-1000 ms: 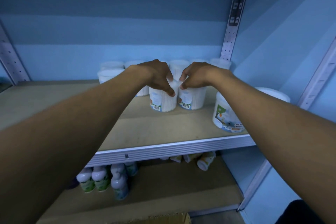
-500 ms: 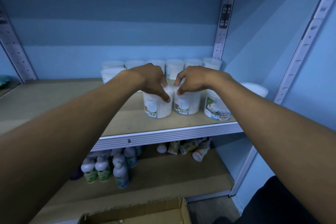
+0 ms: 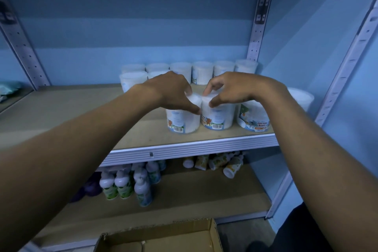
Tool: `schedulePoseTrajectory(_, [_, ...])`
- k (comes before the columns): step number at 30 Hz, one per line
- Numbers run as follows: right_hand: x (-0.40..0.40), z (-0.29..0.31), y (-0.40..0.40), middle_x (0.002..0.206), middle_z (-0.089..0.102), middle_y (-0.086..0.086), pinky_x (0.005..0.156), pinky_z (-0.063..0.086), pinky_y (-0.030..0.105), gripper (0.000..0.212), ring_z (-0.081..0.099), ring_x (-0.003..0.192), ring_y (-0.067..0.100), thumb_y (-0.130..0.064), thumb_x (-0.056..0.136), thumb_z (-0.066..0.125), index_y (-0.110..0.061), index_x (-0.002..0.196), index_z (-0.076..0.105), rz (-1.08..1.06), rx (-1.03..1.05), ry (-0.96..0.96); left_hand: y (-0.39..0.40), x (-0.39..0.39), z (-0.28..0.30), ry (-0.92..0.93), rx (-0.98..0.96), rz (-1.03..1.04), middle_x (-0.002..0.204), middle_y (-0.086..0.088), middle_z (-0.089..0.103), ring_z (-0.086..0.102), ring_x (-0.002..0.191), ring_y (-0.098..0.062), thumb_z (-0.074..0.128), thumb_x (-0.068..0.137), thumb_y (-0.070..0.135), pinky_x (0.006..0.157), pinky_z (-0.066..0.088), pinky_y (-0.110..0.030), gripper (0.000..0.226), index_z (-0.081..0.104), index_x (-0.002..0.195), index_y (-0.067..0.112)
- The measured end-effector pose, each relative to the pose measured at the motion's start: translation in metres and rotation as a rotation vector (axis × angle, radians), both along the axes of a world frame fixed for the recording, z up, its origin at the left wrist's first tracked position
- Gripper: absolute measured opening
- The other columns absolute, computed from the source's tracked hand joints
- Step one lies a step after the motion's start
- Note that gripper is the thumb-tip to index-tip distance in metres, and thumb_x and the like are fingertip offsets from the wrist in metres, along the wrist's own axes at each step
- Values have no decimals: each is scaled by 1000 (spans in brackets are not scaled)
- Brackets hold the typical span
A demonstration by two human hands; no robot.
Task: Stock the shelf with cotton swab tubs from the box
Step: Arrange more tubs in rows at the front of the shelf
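A person's left hand (image 3: 173, 90) grips the top of a cotton swab tub (image 3: 182, 119) near the front edge of the shelf (image 3: 81, 112), fingers curled over the lid and thumb down its front. Touching it on the right, a second tub (image 3: 217, 116) is held the same way by the right hand (image 3: 231, 90), fingers clamped across the lid. A larger tub (image 3: 253, 118) stands just beside it, toward the shelf's right edge. More tubs (image 3: 202, 71) line the back edge. Below, bottles (image 3: 124, 184) fill a lower shelf (image 3: 204, 190); an open cardboard box (image 3: 159, 237) sits at the bottom.
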State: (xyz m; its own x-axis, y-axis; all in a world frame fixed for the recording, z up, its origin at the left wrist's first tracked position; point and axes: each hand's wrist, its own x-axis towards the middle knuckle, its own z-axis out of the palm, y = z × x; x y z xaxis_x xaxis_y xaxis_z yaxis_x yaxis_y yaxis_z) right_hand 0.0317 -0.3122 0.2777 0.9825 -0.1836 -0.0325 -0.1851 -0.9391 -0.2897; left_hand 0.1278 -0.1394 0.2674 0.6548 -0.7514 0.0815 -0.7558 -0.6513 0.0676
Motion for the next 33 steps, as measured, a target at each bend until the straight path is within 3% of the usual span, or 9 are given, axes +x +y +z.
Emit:
schedulePoseTrajectory(4, [1, 4, -2, 128, 61, -12, 101, 43, 33, 35, 54, 120, 12, -59, 76, 75, -42, 107, 71, -5, -6, -34, 4, 1, 12, 33, 104, -10, 139, 10, 55, 49, 127, -17, 64, 67, 78, 100, 43, -33, 80, 56, 134, 34])
schedulePoseTrajectory(10, [1, 8, -6, 123, 59, -10, 89, 44, 31, 52, 56, 111, 15, -66, 66, 79, -41, 111, 68, -101, -43, -108, 3, 2, 25, 11, 191, -43, 150, 11, 43, 39, 138, -16, 62, 70, 77, 109, 36, -35, 89, 39, 146, 37])
schedulePoseTrajectory(16, [4, 2, -2, 109, 61, -11, 80, 41, 30, 42, 55, 101, 13, -63, 69, 79, -40, 103, 72, -93, -78, -45, 6, 5, 30, 64, 253, -77, 149, 14, 42, 42, 134, -14, 63, 78, 67, 102, 35, -31, 68, 46, 139, 44])
schedulePoseTrajectory(20, [2, 4, -2, 110, 63, -11, 83, 45, 31, 36, 58, 104, 14, -56, 72, 81, -38, 101, 74, -79, -55, -37, 5, 5, 29, 65, 261, -96, 148, 14, 44, 42, 134, -13, 62, 82, 62, 103, 34, -30, 62, 50, 139, 41])
schedulePoseTrajectory(24, [-2, 7, -1, 118, 64, -11, 96, 47, 32, 33, 58, 113, 13, -46, 75, 82, -35, 105, 74, -41, -32, -21, 4, 2, 33, 116, 257, -83, 139, 11, 53, 55, 122, -19, 65, 78, 64, 104, 44, -35, 63, 55, 134, 37])
schedulePoseTrajectory(27, [-5, 9, -1, 126, 62, -11, 98, 44, 30, 32, 56, 116, 11, -40, 77, 82, -35, 108, 73, -18, -9, -2, 2, 2, 34, 147, 239, -48, 128, 9, 58, 69, 97, -21, 68, 70, 71, 90, 55, -36, 67, 60, 127, 37])
schedulePoseTrajectory(30, [-7, 12, -3, 129, 60, -11, 94, 41, 28, 33, 55, 114, 8, -34, 77, 82, -38, 108, 72, 0, 14, 46, 1, -1, 32, 144, 227, -2, 122, 8, 58, 73, 72, -16, 64, 61, 82, 78, 56, -31, 76, 57, 122, 38])
schedulePoseTrajectory(32, [-9, 14, -4, 131, 59, -11, 96, 41, 28, 34, 54, 117, 8, -35, 78, 81, -40, 110, 71, 9, 10, 56, 1, -2, 31, 131, 237, 23, 126, 8, 56, 73, 77, -16, 59, 55, 90, 84, 55, -35, 91, 49, 129, 39])
schedulePoseTrajectory(33, [-10, 15, -4, 130, 58, -11, 95, 40, 29, 34, 54, 118, 9, -40, 78, 81, -40, 110, 70, 5, 3, 39, 0, 0, 31, 116, 247, 24, 131, 8, 54, 71, 90, -18, 55, 53, 93, 91, 52, -38, 99, 44, 135, 40])
